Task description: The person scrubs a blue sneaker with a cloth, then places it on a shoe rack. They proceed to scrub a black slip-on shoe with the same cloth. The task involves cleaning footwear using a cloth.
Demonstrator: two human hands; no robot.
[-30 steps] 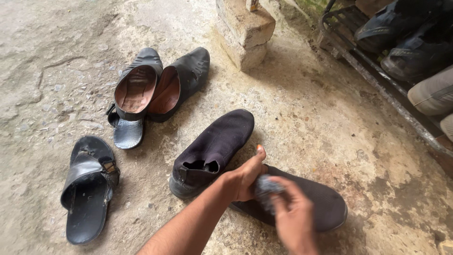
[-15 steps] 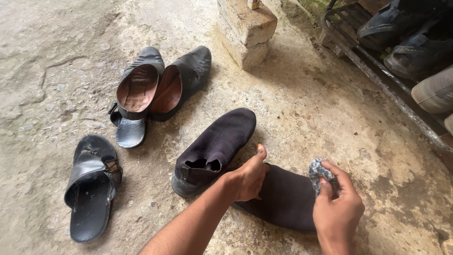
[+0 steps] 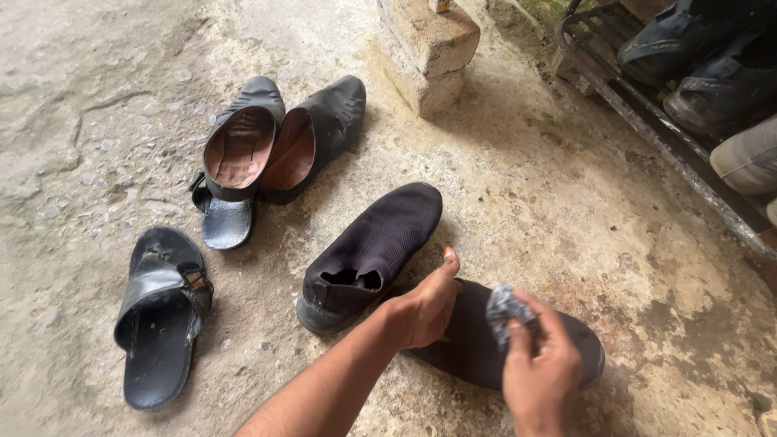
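my left hand [image 3: 426,307] grips the dark shoe [image 3: 473,348] lying low in the middle of the frame. my right hand [image 3: 541,374] pinches a grey rag [image 3: 503,308] against its top. a second dark shoe [image 3: 371,252] sits just left.

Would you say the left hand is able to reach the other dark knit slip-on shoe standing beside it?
Probably yes: the left hand rests beside that dark knit slip-on shoe, with nothing between them.
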